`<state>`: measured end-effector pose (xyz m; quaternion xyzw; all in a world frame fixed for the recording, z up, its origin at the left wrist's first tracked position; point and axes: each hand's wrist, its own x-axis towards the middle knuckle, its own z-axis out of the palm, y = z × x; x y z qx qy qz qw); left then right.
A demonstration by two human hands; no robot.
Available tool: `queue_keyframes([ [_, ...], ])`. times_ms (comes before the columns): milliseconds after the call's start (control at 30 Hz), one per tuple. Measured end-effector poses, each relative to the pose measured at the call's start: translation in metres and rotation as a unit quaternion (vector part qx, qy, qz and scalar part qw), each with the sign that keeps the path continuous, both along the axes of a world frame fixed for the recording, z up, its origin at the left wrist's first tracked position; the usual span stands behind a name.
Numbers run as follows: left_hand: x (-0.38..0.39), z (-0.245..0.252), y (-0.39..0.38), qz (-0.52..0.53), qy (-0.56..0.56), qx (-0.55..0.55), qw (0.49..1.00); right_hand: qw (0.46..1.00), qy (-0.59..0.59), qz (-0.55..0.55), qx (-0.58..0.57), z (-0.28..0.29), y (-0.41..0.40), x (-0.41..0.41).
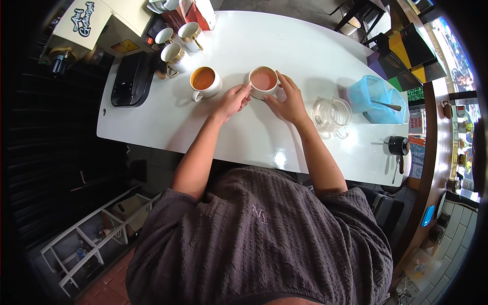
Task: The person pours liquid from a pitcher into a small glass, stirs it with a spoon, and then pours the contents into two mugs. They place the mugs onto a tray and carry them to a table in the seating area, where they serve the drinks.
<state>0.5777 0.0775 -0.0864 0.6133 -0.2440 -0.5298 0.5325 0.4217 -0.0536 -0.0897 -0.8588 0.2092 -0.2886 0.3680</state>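
A white cup (263, 91) holding a pinkish drink is between my two hands on the white table. My left hand (233, 101) grips its left side with thumb and fingers; the handle is not visible there. Around the right side curve the thumb and fingers of my right hand (288, 100). To the left of my left hand stands a white mug (213, 88) with an orange-brown liquid, its handle towards me. A clear glass jug (331, 115) rests to the right of my right forearm.
Three gold-handled mugs (176, 57) are grouped at the back left, near a black flat device (132, 79) and a cream machine (110, 23). On the right are blue plastic containers (368, 93) with a spoon (389, 105), and a small black pot (398, 145) near the table's end.
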Motion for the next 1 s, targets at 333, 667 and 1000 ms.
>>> queue_keyframes([
  [333, 0.002, -0.002, -0.007, -0.006, 0.002, -0.010, 1.000, 1.000, 0.006, -0.013, -0.015, -0.006, -0.005, 0.001],
  [667, -0.003, 0.003, -0.004, 0.017, -0.020, -0.006, 1.000, 0.999, 0.019, -0.025, 0.016, 0.002, 0.003, 0.002],
  [1000, -0.006, 0.006, 0.027, 0.115, -0.067, 0.021, 0.991, 0.998, 0.044, -0.044, 0.024, -0.006, 0.005, 0.011],
])
